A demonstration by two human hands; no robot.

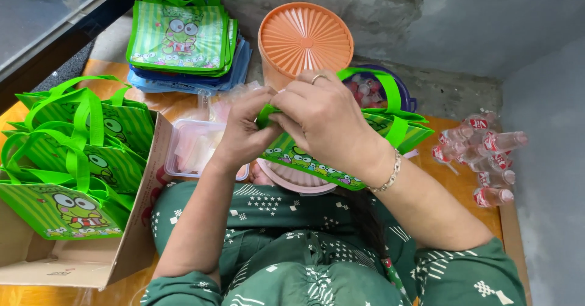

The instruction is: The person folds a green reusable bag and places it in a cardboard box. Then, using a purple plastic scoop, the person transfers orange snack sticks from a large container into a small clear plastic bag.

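Orange-brown flooring (469, 178) meets a rough grey wall beyond the hands, and the person sits on it in green patterned clothing. Off to the left of the hands stands an open cardboard box (131, 245) packed with upright green frog-print bags (73, 160); farther ahead on that side lies a flat stack of the same bags (180, 38). Just beyond the knuckles rises an orange lidded tub (304, 38), and to the right, well apart, lie small clear bottles with red labels (487, 153). Directly under the hands a clear plastic tray (195, 147) sits beside a pink lid (292, 181). Both hands are together, pinched on the top edge of one green frog-print bag (311, 160), which hangs tilted between them over the lap. The left hand (244, 132) curls from below, wrist bent up; the right hand (323, 114), with ring and bracelet, arches over, fingertips meeting the left. As a judgement, the thin bag mouth could slip from the pinch, or its loose green handles (390, 92) could catch the tub's rim if the bag swings.
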